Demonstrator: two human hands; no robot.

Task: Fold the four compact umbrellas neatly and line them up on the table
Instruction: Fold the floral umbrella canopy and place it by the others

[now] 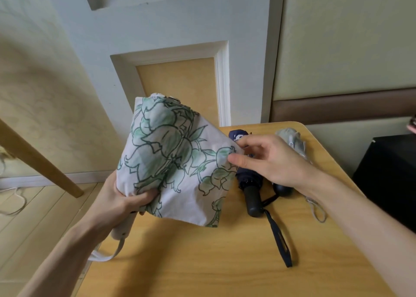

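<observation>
Wooden bench (202, 263): navy umbrella (249, 182) folded, grey umbrella (292, 141) right of it; left of it, left grip (117, 200) clasps the unfinished floral umbrella (171, 152), right grip (270, 161) pinches its canopy.

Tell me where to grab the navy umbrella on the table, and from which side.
Take the navy umbrella by its black handle, coming from above on the near side. The handle points toward you, bare and cylindrical; the canopy end is partly hidden behind the floral umbrella.
</observation>
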